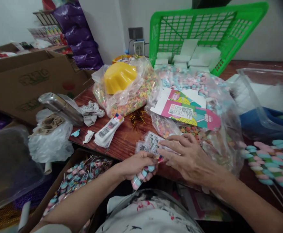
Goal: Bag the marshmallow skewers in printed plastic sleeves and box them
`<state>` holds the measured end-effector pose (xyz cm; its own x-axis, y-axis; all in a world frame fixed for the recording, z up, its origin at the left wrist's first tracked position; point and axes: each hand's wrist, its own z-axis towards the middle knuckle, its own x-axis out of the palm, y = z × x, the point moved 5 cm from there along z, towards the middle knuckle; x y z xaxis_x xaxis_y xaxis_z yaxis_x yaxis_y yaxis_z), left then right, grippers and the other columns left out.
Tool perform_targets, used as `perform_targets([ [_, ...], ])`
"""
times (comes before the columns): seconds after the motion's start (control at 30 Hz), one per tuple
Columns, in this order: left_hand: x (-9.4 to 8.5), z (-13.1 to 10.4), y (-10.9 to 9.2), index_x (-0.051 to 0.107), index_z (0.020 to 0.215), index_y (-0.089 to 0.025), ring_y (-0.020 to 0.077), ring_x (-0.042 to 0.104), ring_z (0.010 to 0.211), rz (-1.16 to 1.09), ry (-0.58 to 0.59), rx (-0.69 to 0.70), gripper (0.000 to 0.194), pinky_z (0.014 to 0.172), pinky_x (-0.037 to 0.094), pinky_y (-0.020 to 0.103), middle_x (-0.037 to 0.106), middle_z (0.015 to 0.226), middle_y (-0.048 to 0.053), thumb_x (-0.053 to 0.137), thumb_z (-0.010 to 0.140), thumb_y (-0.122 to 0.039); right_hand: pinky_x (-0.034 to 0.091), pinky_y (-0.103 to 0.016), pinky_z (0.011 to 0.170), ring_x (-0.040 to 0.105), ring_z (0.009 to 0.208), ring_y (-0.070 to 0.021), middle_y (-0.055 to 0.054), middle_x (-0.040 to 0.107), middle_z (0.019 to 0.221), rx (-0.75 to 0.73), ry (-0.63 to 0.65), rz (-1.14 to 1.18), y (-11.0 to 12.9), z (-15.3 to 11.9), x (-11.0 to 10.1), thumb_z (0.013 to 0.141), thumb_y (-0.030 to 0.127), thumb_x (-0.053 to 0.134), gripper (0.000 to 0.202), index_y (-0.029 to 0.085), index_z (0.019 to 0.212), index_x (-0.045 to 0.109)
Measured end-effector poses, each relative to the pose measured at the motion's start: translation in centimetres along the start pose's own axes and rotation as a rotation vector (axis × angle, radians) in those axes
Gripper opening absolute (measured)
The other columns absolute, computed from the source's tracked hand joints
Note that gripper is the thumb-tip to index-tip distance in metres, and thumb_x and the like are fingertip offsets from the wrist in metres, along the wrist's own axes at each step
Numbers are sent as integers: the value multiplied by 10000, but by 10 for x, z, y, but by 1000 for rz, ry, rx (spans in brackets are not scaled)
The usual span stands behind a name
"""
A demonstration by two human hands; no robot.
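My left hand (139,165) is closed around a wrapped candy skewer (141,177) with pink and blue pieces, held at the table's front edge. Just right of it, my right hand (183,155) has its fingers spread, palm down, over small clear printed packets (152,142) on the table. A bit of red and blue shows between the two hands. To the left lies a fanned stack of white printed cards (109,131). Behind my right hand, a pink and green printed carton (186,110) rests on bags of candy.
A green basket (156,35) stands at the back. A yellow bowl (119,77) sits on a bag of candy rings (141,98). A metal flask (61,108) is at left, above a box of skewers (83,171). More skewers (272,161) lie right.
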<state>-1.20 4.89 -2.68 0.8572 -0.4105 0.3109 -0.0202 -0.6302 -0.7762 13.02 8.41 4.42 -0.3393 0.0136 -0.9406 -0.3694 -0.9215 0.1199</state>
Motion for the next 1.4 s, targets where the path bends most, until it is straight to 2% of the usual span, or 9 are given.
perform_targets([
  [0.13, 4, 1, 3, 538, 729, -130, 67, 482, 406, -150, 187, -73, 385, 361, 340, 166, 558, 621, 6, 697, 661, -474, 260, -461, 938, 499, 1081, -221, -42, 678, 1064, -161, -60, 39, 11, 0, 5, 918, 186, 493, 222, 209, 1116, 590],
  [0.23, 3, -3, 2, 538, 793, -140, 67, 484, 447, 2, 234, -15, 406, 416, 375, 183, 552, 662, 1, 642, 731, -528, 274, -420, 888, 531, 892, -182, -7, 676, 817, -92, 24, 141, 9, 3, 22, 893, 181, 516, 101, 197, 887, 615],
  [0.3, -4, -6, -3, 539, 803, -149, 83, 489, 519, 299, 114, 148, 334, 477, 384, 194, 534, 669, -2, 544, 835, -481, 276, -396, 833, 512, 794, -169, -2, 648, 728, 15, 118, 181, 4, 10, 34, 863, 166, 528, 134, 191, 751, 598],
  [0.4, -16, -18, -17, 551, 771, -153, 115, 485, 670, 816, -242, 512, 227, 629, 399, 235, 526, 720, 15, 444, 911, -296, 292, -339, 750, 501, 718, -147, -6, 625, 663, 201, 221, 305, -4, 28, 49, 846, 158, 522, 224, 173, 631, 582],
  [0.5, -28, -33, -23, 564, 726, -149, 113, 460, 679, 975, -442, 693, 251, 661, 370, 243, 514, 706, 13, 411, 917, -204, 323, -260, 638, 517, 655, -117, 20, 588, 613, 341, 310, 564, -10, 52, 64, 844, 189, 523, 255, 175, 601, 599],
  [0.63, -64, -49, -23, 563, 595, -139, 89, 435, 591, 733, -606, 672, 323, 595, 347, 224, 477, 600, -8, 465, 892, -218, 366, -216, 576, 541, 611, -102, 38, 605, 634, 381, 312, 625, -26, 87, 75, 868, 271, 508, 256, 188, 669, 646],
  [0.83, -108, -58, 5, 650, 676, -130, 83, 471, 440, -95, -740, 339, 232, 406, 303, 183, 561, 528, -1, 663, 736, -354, 372, -325, 780, 545, 912, -229, -93, 650, 916, 561, 132, 361, -65, 119, 92, 838, 255, 543, 153, 162, 815, 663],
  [1.07, -111, -54, 12, 698, 773, -112, 117, 590, 502, -428, -753, 367, 296, 499, 488, 234, 643, 616, 31, 760, 630, -364, 342, -298, 688, 519, 735, -182, -61, 600, 750, 554, 111, 363, -72, 123, 114, 753, 115, 543, 108, 176, 673, 581],
  [1.4, -86, -38, 3, 661, 685, -104, 74, 531, 429, -411, -622, 346, 264, 356, 310, 141, 623, 581, 22, 771, 619, -335, 399, -258, 575, 528, 623, -139, -6, 629, 729, 644, -194, 738, -107, 91, 88, 775, 311, 491, 231, 196, 911, 637],
])
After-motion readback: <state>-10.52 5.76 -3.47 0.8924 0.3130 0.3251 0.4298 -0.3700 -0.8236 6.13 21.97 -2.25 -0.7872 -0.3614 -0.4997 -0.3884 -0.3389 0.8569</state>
